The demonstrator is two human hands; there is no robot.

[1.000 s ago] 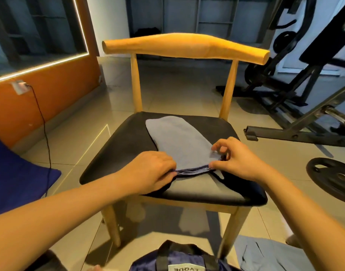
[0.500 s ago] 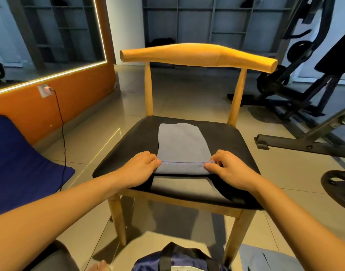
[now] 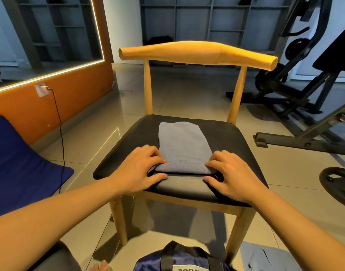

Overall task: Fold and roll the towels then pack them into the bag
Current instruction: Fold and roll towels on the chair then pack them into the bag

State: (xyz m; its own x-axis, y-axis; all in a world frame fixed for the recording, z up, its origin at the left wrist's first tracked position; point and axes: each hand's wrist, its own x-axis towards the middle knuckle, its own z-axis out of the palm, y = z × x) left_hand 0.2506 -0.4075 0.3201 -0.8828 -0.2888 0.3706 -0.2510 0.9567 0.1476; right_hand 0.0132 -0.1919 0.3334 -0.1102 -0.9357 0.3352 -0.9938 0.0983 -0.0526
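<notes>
At the far left a blue cushion [image 3: 21,163] lies on the floor, beside a cable [image 3: 59,122] that hangs from a wall socket. Next comes the left hand [image 3: 140,169], its fingers curled over the left corner of the towel's near edge and its thumb lying low against the seat, so it pinches that corner. The towel [image 3: 182,145] is a grey-blue strip, already folded narrow, lying lengthwise on the black seat of the chair [image 3: 236,145], with its near end turned over into a first tight lip. Below it, on the floor at the person's feet, sits the navy bag [image 3: 175,259]; whether it is open cannot be told. The right hand [image 3: 232,177] mirrors the left, gripping the right corner of the same edge; the two hands are apart, with the towel's width between them. Lower right, a grey cloth [image 3: 265,259] lies flat on the floor, probably another towel awaiting its turn, and a weight plate [image 3: 337,184] rests further right.

Folding looks finished and rolling is just starting. The next move calls for both hands to push the lip away evenly, keeping the roll tight and its ends level so it does not cone.
</notes>
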